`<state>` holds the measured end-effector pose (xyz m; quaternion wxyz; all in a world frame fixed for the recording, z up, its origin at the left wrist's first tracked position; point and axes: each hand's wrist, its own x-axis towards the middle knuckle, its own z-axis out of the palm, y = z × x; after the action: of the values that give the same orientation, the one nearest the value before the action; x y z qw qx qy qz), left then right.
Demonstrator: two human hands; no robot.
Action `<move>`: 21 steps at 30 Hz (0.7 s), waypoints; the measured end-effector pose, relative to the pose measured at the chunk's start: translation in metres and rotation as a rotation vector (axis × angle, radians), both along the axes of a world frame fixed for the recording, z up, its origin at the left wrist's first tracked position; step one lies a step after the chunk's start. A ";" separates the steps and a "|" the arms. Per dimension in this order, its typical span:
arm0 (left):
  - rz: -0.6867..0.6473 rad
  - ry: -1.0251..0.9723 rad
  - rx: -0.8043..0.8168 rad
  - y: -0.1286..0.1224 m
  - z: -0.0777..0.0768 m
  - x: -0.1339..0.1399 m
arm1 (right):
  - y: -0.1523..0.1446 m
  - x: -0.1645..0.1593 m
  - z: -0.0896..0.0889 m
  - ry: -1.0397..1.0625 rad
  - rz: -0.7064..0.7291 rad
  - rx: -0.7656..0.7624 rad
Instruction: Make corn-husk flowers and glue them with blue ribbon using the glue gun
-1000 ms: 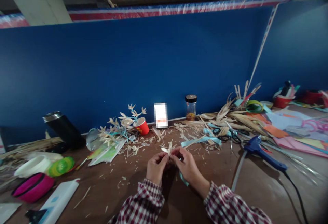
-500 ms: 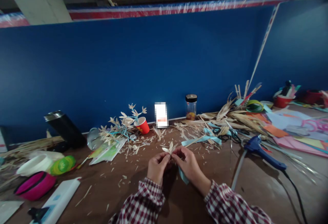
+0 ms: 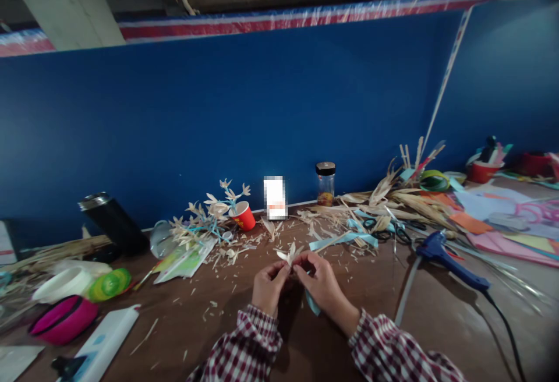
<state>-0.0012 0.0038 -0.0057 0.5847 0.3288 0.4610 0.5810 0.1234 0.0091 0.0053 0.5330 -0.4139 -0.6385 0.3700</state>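
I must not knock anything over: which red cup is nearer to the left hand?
The red cup beside the pale flowers. The other cup, holding several things, stands near the picture's right edge.

Dim light, soft shadows, edges stretched

No text is readable — the red cup [image 3: 247, 217] bears blurred yellow marks [image 3: 238, 219], the white panel [image 3: 275, 194] right of it pixelated ones.
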 end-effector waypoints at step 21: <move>-0.036 -0.067 0.012 0.001 -0.001 0.000 | -0.001 -0.001 0.001 -0.008 -0.003 -0.022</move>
<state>-0.0012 0.0051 -0.0067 0.6083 0.3207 0.4316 0.5838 0.1225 0.0079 0.0059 0.5262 -0.4223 -0.6360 0.3745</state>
